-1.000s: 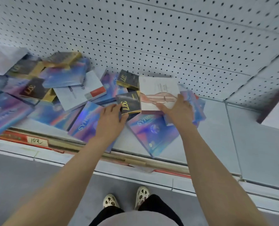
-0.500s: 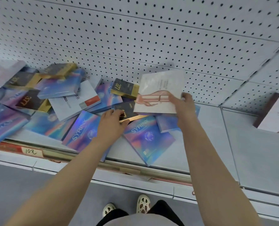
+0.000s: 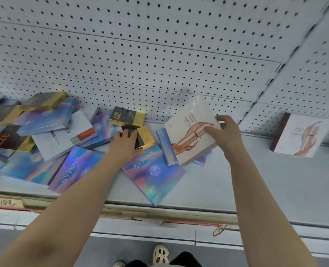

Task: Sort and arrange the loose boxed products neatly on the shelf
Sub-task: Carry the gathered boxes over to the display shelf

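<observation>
Both hands among loose boxes on the shelf (image 3: 256, 182).

Right hand (image 3: 225, 132) pinches a tilted white box (image 3: 188, 130), fingers curled round its edge; left hand (image 3: 124, 144) grips a black-and-gold box (image 3: 145, 137) (another sits just behind). Shiny blue boxes (image 3: 152, 170) lie scattered beneath and left.

There is one camera only, worn on the person's head. It looks forward and steeply down, close over the shelf (image 3: 256, 180), with the pegboard back wall (image 3: 159, 54) filling the upper part. The wide lens bends the edges. At the bottom the floor (image 3: 44, 253) and one shoe (image 3: 160, 255) show.
</observation>
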`<state>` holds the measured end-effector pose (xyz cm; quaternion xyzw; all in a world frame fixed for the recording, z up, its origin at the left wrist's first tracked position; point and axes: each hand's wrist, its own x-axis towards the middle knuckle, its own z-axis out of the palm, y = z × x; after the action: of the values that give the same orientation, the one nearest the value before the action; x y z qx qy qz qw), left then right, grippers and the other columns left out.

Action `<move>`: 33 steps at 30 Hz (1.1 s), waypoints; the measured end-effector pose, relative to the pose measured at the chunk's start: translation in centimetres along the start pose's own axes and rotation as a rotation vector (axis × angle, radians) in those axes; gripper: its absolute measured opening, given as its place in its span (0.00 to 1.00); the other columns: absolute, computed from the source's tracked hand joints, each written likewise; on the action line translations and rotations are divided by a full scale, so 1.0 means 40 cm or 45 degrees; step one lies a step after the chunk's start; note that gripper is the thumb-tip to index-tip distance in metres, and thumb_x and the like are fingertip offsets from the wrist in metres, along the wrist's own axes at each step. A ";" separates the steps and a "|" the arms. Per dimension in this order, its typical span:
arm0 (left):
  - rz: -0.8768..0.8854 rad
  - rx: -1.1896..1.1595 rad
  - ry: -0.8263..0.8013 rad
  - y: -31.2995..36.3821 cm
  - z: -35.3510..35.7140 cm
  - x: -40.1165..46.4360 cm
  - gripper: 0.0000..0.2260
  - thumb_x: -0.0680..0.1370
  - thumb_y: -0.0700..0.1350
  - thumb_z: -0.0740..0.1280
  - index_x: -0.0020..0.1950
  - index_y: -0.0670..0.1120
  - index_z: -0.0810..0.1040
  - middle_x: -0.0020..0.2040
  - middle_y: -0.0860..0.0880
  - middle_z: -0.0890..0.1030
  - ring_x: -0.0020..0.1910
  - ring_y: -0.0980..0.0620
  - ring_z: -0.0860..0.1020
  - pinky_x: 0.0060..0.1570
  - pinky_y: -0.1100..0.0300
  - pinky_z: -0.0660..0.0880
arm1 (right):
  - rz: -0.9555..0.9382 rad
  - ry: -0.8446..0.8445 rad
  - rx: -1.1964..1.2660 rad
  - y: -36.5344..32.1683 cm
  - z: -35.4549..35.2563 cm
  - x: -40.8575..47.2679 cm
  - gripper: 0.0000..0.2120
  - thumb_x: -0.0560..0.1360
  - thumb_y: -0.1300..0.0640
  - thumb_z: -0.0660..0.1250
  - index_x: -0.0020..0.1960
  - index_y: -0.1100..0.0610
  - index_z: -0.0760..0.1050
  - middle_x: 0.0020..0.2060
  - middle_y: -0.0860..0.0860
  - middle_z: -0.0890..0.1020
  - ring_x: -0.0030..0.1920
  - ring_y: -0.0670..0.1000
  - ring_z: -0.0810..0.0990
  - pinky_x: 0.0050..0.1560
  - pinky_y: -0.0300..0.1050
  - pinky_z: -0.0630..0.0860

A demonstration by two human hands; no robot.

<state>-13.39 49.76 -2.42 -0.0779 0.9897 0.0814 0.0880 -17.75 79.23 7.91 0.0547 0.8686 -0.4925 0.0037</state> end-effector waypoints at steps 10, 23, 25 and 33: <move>-0.090 -0.207 0.356 0.058 -0.061 -0.014 0.56 0.54 0.74 0.70 0.73 0.43 0.61 0.62 0.38 0.69 0.60 0.37 0.71 0.60 0.45 0.68 | 0.071 0.083 0.366 0.055 -0.025 0.022 0.23 0.66 0.58 0.79 0.58 0.53 0.75 0.49 0.50 0.82 0.51 0.54 0.83 0.49 0.49 0.81; -0.265 -0.779 0.430 0.089 -0.035 -0.096 0.13 0.77 0.50 0.67 0.60 0.49 0.75 0.53 0.48 0.80 0.53 0.44 0.78 0.48 0.54 0.71 | 0.058 0.169 0.673 0.074 0.014 0.013 0.20 0.68 0.61 0.77 0.56 0.55 0.73 0.49 0.51 0.84 0.49 0.50 0.84 0.50 0.48 0.79; -0.337 -1.163 0.390 0.078 -0.041 -0.111 0.10 0.76 0.49 0.68 0.55 0.49 0.77 0.50 0.49 0.81 0.51 0.46 0.78 0.51 0.53 0.71 | 0.080 0.228 0.766 0.069 0.018 -0.002 0.17 0.70 0.61 0.76 0.56 0.57 0.75 0.47 0.51 0.84 0.45 0.48 0.84 0.47 0.44 0.78; -0.360 -2.001 0.205 0.067 -0.048 -0.200 0.03 0.79 0.41 0.66 0.51 0.48 0.78 0.46 0.47 0.81 0.44 0.47 0.79 0.48 0.49 0.78 | 0.100 0.400 0.903 0.068 -0.018 -0.173 0.10 0.75 0.57 0.71 0.55 0.57 0.78 0.37 0.48 0.81 0.38 0.48 0.78 0.40 0.42 0.77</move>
<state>-6.38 53.18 1.33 -0.2472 0.6269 0.7368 -0.0547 -10.58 80.59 6.36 0.1604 0.6317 -0.7473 -0.1296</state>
